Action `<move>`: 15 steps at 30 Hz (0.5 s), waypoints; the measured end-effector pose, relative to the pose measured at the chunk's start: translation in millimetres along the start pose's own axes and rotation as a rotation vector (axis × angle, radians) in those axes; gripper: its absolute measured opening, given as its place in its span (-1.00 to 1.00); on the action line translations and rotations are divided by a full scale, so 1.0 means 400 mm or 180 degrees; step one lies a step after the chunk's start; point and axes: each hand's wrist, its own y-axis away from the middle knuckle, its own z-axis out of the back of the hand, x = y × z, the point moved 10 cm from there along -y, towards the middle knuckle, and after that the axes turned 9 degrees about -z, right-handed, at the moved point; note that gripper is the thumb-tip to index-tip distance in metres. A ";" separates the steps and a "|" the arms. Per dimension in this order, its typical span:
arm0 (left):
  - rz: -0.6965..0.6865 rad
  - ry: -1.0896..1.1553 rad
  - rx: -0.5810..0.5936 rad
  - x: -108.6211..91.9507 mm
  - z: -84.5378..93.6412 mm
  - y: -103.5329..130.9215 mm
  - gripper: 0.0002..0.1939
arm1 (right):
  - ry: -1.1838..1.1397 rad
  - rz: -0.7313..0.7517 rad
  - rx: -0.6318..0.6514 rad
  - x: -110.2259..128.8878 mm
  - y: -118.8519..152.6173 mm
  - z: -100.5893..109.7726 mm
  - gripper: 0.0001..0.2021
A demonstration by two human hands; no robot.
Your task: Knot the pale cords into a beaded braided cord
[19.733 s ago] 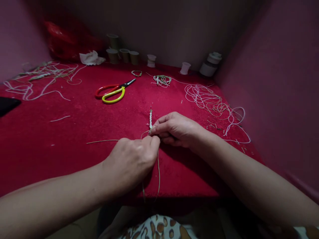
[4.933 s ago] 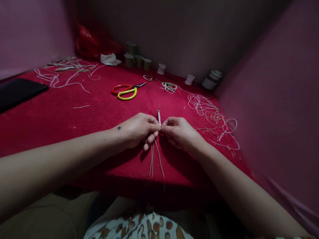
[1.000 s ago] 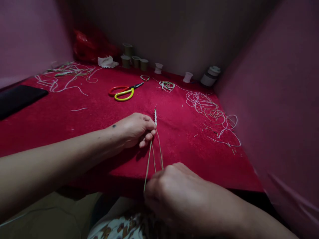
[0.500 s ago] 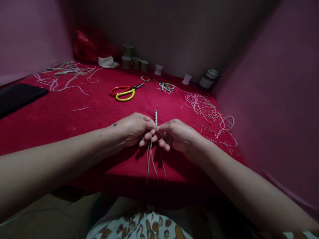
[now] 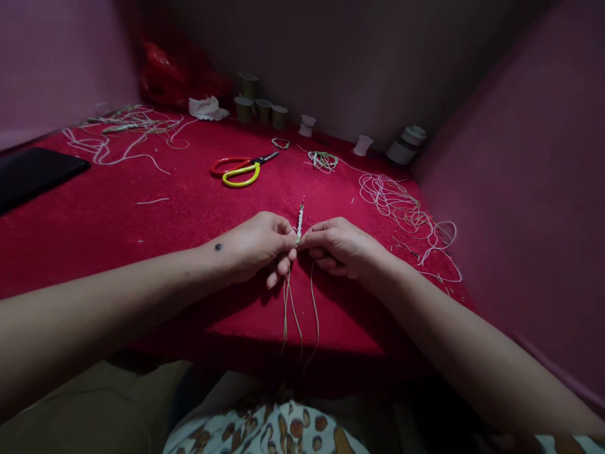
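Note:
A short white and green braided cord runs up from between my fingertips along the red cloth. My left hand pinches its lower end from the left, thumb and forefinger closed. From the other side my right hand is closed in a pinch at the same spot, its other fingers curled in. Loose thin cord strands hang below my left hand toward the table's front edge. Another strand drops from under my right hand. The exact grip on single strands is hidden by the fingers.
Scissors with red and yellow handles lie beyond my hands. A tangle of pale cord spreads at right, another at far left. Thread spools and a white-capped jar stand along the back. A black phone-like slab rests at left.
The right fingers have curled in and the strand under the right hand hangs further out. A green part of the braid now shows at the fingertips. The whole view has shifted slightly.

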 end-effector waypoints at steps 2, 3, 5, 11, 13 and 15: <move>0.0014 -0.0022 -0.0013 0.000 0.002 -0.001 -0.71 | 0.0096 0.0013 -0.0083 0.000 -0.002 0.006 -0.83; 0.0014 -0.0025 -0.0011 0.001 0.003 -0.002 -0.71 | 0.0147 0.0028 -0.0123 0.001 -0.003 0.009 -0.82; 0.0027 -0.0009 0.0014 0.006 0.005 -0.006 -0.72 | 0.0242 0.0064 -0.0177 0.003 -0.004 0.013 -0.81; 0.0044 -0.0111 0.0107 0.011 0.011 -0.014 -0.70 | 0.0267 0.0079 -0.0199 0.005 0.000 0.016 -0.79; 0.0075 -0.0267 0.0124 0.008 0.013 -0.014 -0.68 | 0.0270 0.0075 -0.0181 0.003 0.000 0.015 -0.79; 0.0132 -0.0386 0.0132 0.009 0.016 -0.014 -0.67 | 0.0268 0.0085 -0.0149 0.002 -0.002 0.013 -0.78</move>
